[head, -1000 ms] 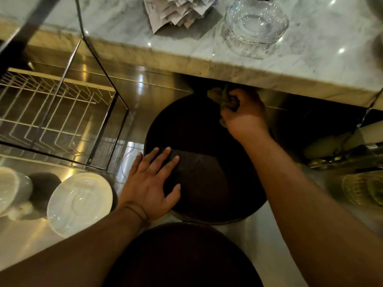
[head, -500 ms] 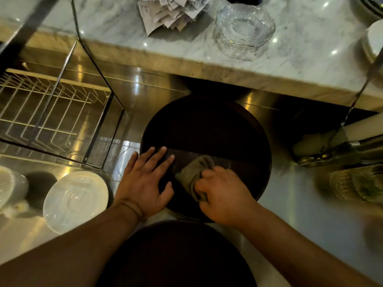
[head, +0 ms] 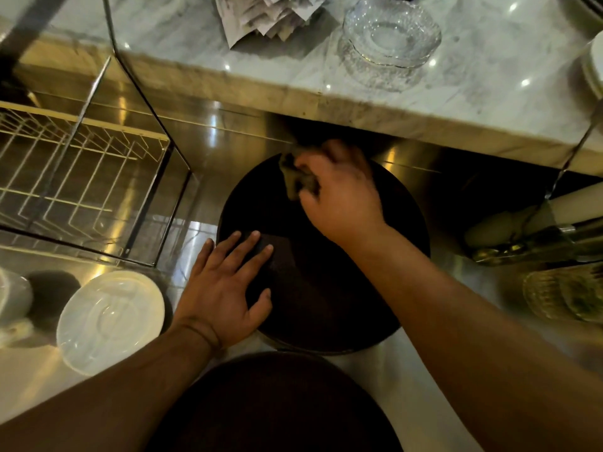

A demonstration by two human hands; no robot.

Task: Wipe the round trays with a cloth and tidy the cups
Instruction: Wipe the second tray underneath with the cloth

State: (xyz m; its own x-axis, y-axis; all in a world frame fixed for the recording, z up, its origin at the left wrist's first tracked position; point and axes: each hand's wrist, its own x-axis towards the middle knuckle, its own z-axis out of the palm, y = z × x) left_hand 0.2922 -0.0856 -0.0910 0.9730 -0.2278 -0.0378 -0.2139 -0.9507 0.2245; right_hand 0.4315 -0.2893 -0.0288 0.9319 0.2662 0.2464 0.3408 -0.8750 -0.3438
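A dark round tray [head: 313,288] lies on the steel counter in the middle. My left hand [head: 225,285] rests flat on its left rim, fingers spread. My right hand [head: 339,194] is at the tray's far edge, closed around a crumpled greyish cloth [head: 298,177] pressed on the tray. A second dark round tray [head: 274,406] sits nearer to me at the bottom. At the far left edge a white cup [head: 13,298] stands beside a white saucer [head: 111,321].
A wire rack [head: 65,177] inside a metal frame fills the left. The marble ledge [head: 473,102] above holds stacked glass dishes [head: 390,40] and folded papers [head: 267,14]. Ribbed glasses [head: 564,295] and a metal fitting [head: 538,243] are at the right.
My right hand has swept the cloth from the tray's near middle back up to its far edge. My left hand has stayed flat on the left rim.
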